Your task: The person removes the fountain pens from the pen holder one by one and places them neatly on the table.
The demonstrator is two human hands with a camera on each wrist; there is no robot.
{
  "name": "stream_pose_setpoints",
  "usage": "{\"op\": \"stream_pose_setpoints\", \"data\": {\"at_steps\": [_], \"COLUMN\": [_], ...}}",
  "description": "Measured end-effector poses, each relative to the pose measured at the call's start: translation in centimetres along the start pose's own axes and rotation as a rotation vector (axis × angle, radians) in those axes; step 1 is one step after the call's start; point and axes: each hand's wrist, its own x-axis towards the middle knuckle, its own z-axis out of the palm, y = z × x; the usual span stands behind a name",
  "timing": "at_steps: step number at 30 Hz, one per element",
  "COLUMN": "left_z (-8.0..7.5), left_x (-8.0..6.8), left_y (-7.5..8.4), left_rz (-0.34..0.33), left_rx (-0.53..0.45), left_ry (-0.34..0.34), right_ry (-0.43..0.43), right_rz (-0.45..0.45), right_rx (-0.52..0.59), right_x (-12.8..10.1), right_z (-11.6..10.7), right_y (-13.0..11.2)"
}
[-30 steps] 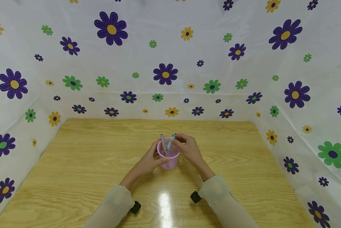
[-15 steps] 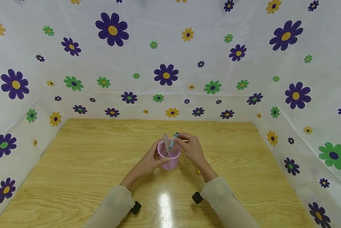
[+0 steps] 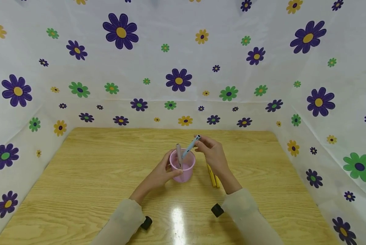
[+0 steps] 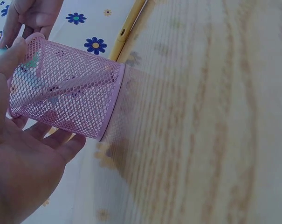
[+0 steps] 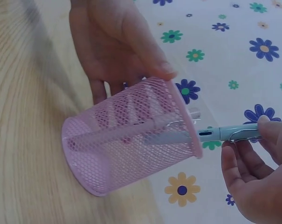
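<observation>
My left hand (image 3: 160,174) holds a pink mesh pen cup (image 3: 186,176) upright on the table, its thumb at the near rim and the other fingers around the side. A light blue pen (image 3: 189,147) is pinched by my right hand (image 3: 216,157) above the cup's right rim. The right wrist view shows the blue pen's clip end (image 5: 238,133) between thumb and fingers, while its lower part is inside the mesh. A pinkish-grey pen (image 3: 179,154) leans in the cup, its top above the rim.
Two yellow pens (image 3: 212,177) lie on the wooden table (image 3: 109,163) right of the cup, partly hidden by my right hand and wrist. A white flower-printed cloth (image 3: 146,61) stands around the table's back and sides.
My right hand has moved up and right with the blue pen, and more of its length shows above the cup. The yellow pens have come into view. My left hand stays put.
</observation>
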Motion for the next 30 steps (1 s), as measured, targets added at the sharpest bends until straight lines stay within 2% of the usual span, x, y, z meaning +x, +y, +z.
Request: {"op": "stream_pose_setpoints", "data": {"at_steps": [13, 25, 30], "left_z": [-0.1, 0.0, -0.1], "left_x": [0.0, 0.1, 0.0], "left_y": [0.0, -0.1, 0.0], "left_rz": [0.001, -0.011, -0.014], "left_rx": [0.004, 0.011, 0.018], "left_ry": [-0.006, 0.004, 0.005], "right_ry": [0.068, 0.107, 0.108], "right_rz": [0.049, 0.111, 0.111], "right_rx": [0.125, 0.154, 0.142], "right_x": [0.4, -0.1, -0.7], "right_z": [-2.8, -5.2, -6.3], "right_y": [-1.3, -2.6, -2.8]}}
